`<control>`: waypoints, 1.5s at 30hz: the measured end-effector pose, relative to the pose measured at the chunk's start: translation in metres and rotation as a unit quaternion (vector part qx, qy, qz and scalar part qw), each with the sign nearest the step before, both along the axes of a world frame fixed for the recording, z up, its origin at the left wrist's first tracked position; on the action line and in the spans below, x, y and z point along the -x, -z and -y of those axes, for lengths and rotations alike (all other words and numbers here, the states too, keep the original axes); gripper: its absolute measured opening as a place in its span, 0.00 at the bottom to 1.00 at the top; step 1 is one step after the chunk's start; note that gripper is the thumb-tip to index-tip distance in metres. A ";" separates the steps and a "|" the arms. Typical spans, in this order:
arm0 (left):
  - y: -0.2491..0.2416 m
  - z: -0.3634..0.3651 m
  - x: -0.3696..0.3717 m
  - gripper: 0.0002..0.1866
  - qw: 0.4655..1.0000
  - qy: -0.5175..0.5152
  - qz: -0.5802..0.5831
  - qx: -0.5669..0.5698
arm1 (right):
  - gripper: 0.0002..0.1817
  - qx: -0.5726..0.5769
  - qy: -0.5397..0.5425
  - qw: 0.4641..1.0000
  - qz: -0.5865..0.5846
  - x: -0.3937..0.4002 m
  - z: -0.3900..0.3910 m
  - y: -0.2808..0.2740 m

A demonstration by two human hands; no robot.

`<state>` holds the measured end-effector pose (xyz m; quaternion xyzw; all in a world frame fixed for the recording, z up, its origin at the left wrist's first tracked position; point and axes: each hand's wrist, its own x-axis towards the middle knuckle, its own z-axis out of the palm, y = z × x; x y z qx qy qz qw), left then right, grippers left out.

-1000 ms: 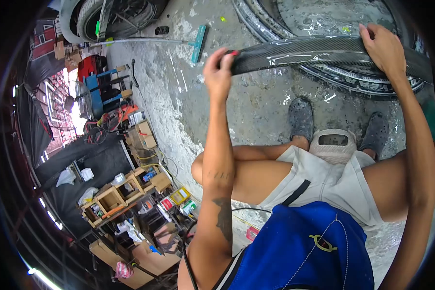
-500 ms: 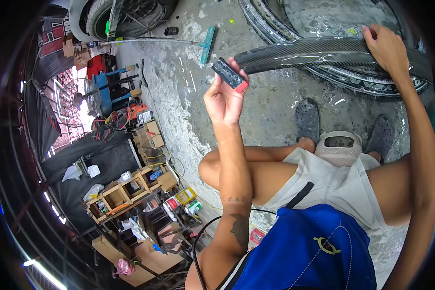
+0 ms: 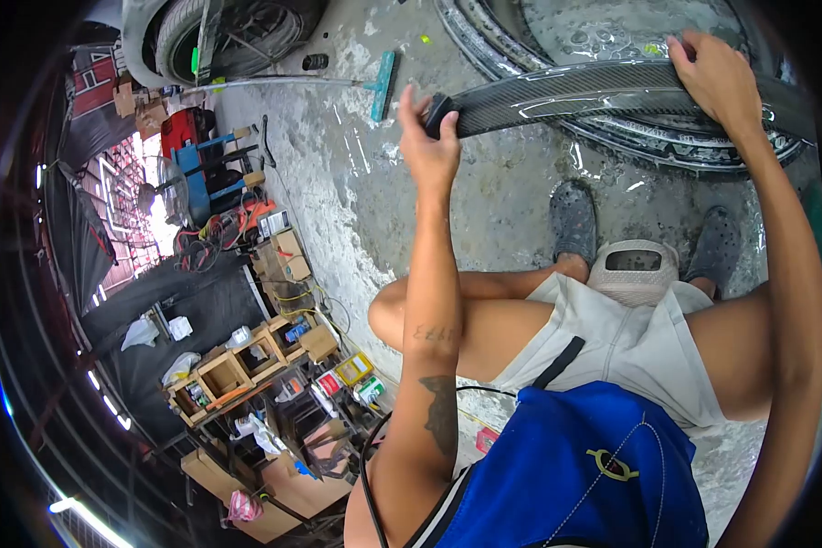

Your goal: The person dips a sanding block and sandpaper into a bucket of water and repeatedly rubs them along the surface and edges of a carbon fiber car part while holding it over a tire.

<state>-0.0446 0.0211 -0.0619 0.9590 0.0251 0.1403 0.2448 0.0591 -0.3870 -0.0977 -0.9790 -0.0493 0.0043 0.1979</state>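
A long, glossy, wet carbon-fibre strip (image 3: 575, 96) lies across tyres on the floor. My left hand (image 3: 426, 142) is at its left end, thumb and fingers closed around a small dark sanding block (image 3: 440, 110). The block is against or right beside the strip's end; its red side is hidden now. Farther right, my right hand (image 3: 723, 89) grips the strip from above, its fingers curled over the far edge.
Wet tyres (image 3: 484, 46) lie under the strip. A green floor squeegee (image 3: 384, 87) with a long handle rests on the wet concrete near a wheel (image 3: 192, 41). Wooden shelving (image 3: 233, 370) with cans and boxes stands at the left. A low stool (image 3: 632, 274) is between my feet.
My left hand has turned over and moved slightly up, bringing the block from palm-up display to the strip's left end. The right hand keeps its hold, shifted slightly left in view.
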 end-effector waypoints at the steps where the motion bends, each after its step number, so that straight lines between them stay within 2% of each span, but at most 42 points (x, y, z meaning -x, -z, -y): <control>1: -0.001 0.002 0.002 0.34 0.999 -0.039 0.019 0.032 | 0.26 -0.003 0.008 1.000 0.002 0.002 -0.002 -0.002; 2: -0.003 0.001 0.006 0.34 0.994 -0.083 0.039 0.063 | 0.25 -0.008 0.012 1.000 0.005 0.004 -0.006 -0.004; 3: -0.012 -0.001 0.007 0.30 0.990 -0.124 -0.029 0.061 | 0.25 -0.009 0.009 1.000 0.003 0.005 -0.007 -0.007; 4: -0.008 -0.010 0.007 0.30 0.990 -0.124 -0.029 0.060 | 0.25 -0.009 0.008 1.000 -0.009 0.004 -0.007 -0.009; 6: -0.002 -0.024 0.003 0.23 0.998 -0.041 -0.045 0.025 | 0.25 -0.010 0.009 1.000 -0.021 0.003 -0.007 -0.010; 7: -0.004 -0.027 0.002 0.20 0.990 -0.008 -0.010 -0.137 | 0.25 -0.018 0.007 1.000 -0.023 0.003 -0.006 -0.009; 8: -0.003 -0.028 0.003 0.20 0.990 -0.007 -0.010 -0.137 | 0.25 -0.026 0.005 0.999 -0.025 0.002 -0.005 -0.007; 10: -0.007 -0.022 0.002 0.20 0.975 -0.037 -0.008 -0.217 | 0.25 -0.024 0.002 1.000 -0.008 0.002 -0.003 -0.002; 11: -0.010 -0.020 0.000 0.20 0.975 -0.036 -0.007 -0.218 | 0.25 -0.022 -0.002 1.000 0.008 0.002 -0.003 0.000; 12: -0.018 -0.013 -0.004 0.19 0.984 -0.091 -0.103 -0.111 | 0.25 -0.024 -0.002 1.000 0.009 0.002 -0.003 -0.001; 13: -0.024 -0.009 -0.006 0.17 0.970 -0.143 -0.196 0.000 | 0.25 -0.022 -0.004 1.000 -0.004 0.002 -0.003 -0.002; 14: -0.025 -0.009 -0.005 0.17 0.970 -0.143 -0.194 -0.001 | 0.25 -0.019 -0.007 1.000 -0.016 0.001 -0.004 -0.003; 16: -0.023 -0.003 -0.002 0.13 0.979 -0.106 -0.106 -0.136 | 0.25 -0.017 -0.006 1.000 -0.008 0.001 -0.004 -0.004; 17: -0.023 -0.002 0.000 0.11 0.974 -0.117 -0.114 -0.155 | 0.25 -0.012 -0.005 1.000 -0.002 0.002 -0.004 -0.003; 18: -0.019 -0.006 0.002 0.11 0.974 -0.117 -0.115 -0.155 | 0.25 -0.012 -0.005 1.000 -0.003 0.002 -0.003 -0.002; 20: -0.010 -0.015 0.008 0.12 0.988 -0.095 -0.013 -0.118 | 0.25 -0.017 -0.011 1.000 0.009 0.001 -0.002 0.002; 26: 0.002 -0.017 0.015 0.12 0.989 -0.042 0.032 -0.139 | 0.25 -0.017 -0.006 1.000 -0.026 0.001 -0.004 -0.006; 30: 0.000 -0.003 0.014 0.12 0.982 -0.082 0.009 -0.167 | 0.25 -0.018 0.008 1.000 0.009 0.001 -0.003 0.006; 32: 0.012 -0.005 0.011 0.12 0.977 -0.103 0.084 -0.164 | 0.26 -0.005 0.011 1.000 -0.009 0.002 -0.002 0.004; 34: 0.027 0.013 0.009 0.10 0.975 -0.106 0.108 -0.161 | 0.26 -0.005 0.010 1.000 -0.019 -0.002 0.003 0.001; 36: 0.032 0.054 0.005 0.15 0.979 -0.052 0.114 -0.159 | 0.27 -0.007 0.001 0.999 -0.046 -0.006 0.005 0.003; 38: 0.008 0.108 0.006 0.18 0.980 -0.009 0.084 -0.178 | 0.27 -0.010 -0.010 0.997 -0.075 -0.008 0.004 0.014; 39: 0.008 0.100 0.006 0.18 0.983 0.004 0.085 -0.162 | 0.27 -0.003 -0.006 0.999 -0.041 -0.009 0.006 0.027; 41: 0.016 0.068 0.010 0.18 0.986 0.020 0.084 -0.143 | 0.27 -0.002 -0.007 0.999 -0.047 -0.008 0.003 0.024; 43: 0.021 0.006 0.016 0.18 0.980 -0.072 0.050 -0.181 | 0.28 0.002 0.006 0.999 -0.051 -0.008 0.008 0.019; 44: 0.015 -0.013 0.016 0.18 0.970 -0.128 -0.025 -0.207 | 0.28 0.006 0.013 0.998 -0.060 -0.007 0.010 0.018; 45: 0.016 -0.011 0.017 0.18 0.969 -0.106 0.008 -0.221 | 0.28 0.010 0.020 0.998 -0.067 -0.007 0.011 0.015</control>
